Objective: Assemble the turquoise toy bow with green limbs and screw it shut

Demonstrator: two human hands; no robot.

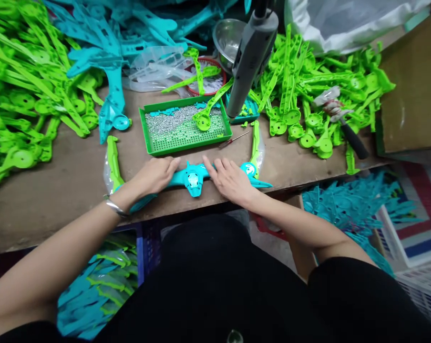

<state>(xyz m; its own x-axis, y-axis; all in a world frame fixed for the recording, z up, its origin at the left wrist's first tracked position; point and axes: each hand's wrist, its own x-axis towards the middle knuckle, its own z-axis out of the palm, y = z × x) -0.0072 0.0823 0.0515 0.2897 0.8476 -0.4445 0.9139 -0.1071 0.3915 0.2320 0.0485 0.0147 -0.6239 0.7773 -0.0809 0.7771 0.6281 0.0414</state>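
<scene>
A teal plastic frame (193, 184) with a raised centre piece lies along the front edge of the workbench. Lime-green arms with clear plastic on their outer sides stand out from its ends: a left arm (113, 162) and a right arm (255, 147). My left hand (157, 174), with a silver bangle at the wrist, is closed over the frame left of the centre piece. On the other side my right hand (231, 178) grips it, index finger reaching toward the middle. The undersides of both hands are hidden.
Beyond the frame sits a green tray (187, 138) of screws. A small screwdriver (233, 139) lies beside it, under a hanging grey power driver (253, 62). Lime-green parts (18, 95) heap up at left and right. A black-handled tool (353, 138) rests at right.
</scene>
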